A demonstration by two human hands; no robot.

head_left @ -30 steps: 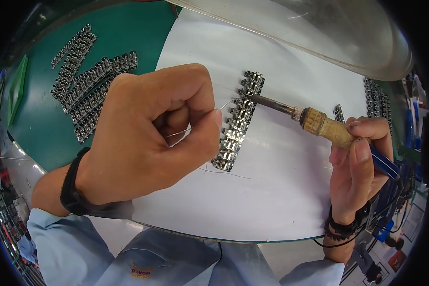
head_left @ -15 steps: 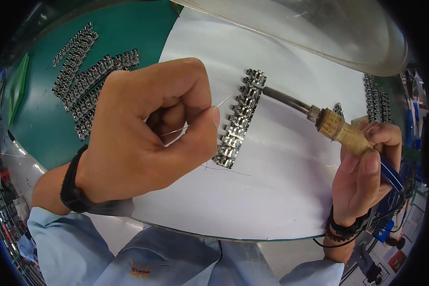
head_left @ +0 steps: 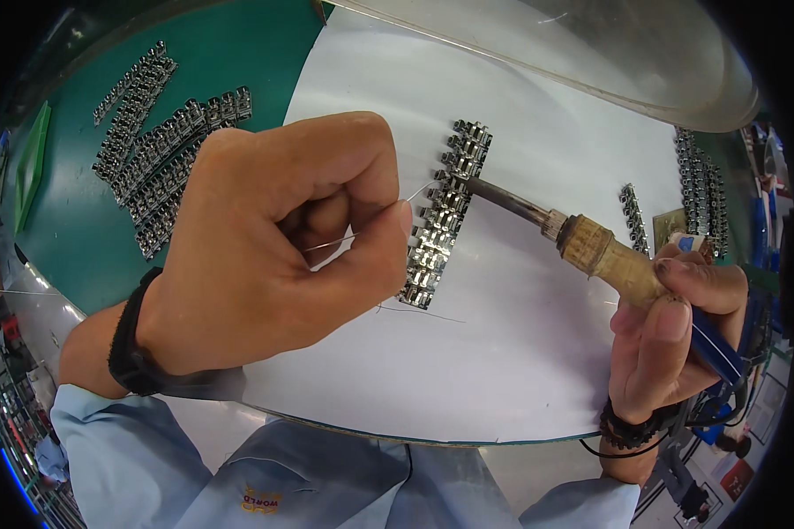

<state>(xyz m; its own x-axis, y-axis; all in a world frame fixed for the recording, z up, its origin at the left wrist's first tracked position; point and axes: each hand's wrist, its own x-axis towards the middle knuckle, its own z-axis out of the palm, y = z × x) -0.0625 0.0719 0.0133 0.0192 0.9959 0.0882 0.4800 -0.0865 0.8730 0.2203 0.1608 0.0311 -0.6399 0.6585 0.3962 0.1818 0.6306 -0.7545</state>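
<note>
My left hand (head_left: 282, 238) is closed, pinching a thin strand of solder wire (head_left: 421, 190) between thumb and forefinger. The wire's tip reaches the left side of a strip of shiny metal connectors (head_left: 438, 234) lying on white paper. My right hand (head_left: 679, 322) grips a soldering iron (head_left: 613, 260) by its worn, tan-wrapped handle with a blue rear part. The iron's dark tip touches the strip's upper part, close to the wire's end. Part of the strip's lower left edge lies behind my left thumb.
Several more metal strips (head_left: 141, 132) lie on the green mat (head_left: 247, 44) at the left. Others (head_left: 701, 194) stand at the far right, with a short strip (head_left: 633, 219) nearer. A clear curved cover (head_left: 591, 44) hangs over the far edge. A fine loose wire (head_left: 428, 313) lies below the strip.
The iron's tip has moved down and left along the strip, toward the wire's end. My right hand has shifted slightly lower. My left hand has barely moved.
</note>
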